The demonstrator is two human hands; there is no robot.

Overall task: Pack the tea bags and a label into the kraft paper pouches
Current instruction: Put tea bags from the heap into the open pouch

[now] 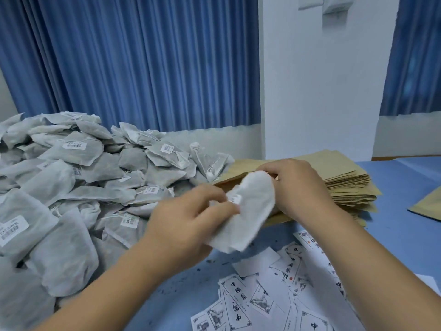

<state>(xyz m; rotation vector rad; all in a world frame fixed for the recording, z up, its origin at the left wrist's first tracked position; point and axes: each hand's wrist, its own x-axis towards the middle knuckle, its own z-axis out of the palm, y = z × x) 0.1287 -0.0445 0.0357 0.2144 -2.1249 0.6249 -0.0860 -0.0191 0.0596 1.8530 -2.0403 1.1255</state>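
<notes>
1. The left hand's (188, 216) fingers (214, 194) pinch one tea bag (248, 211). Its far end reaches the right hand's (300, 185) fingers, which curl round the mouth edge of the top kraft pouch (334, 168).
2. If that mouth is barely parted, the soft bag could buckle against the edge instead of sliding in.
3. A light pinch could let it drop onto the labels (274, 290) lying below the fingers.
</notes>
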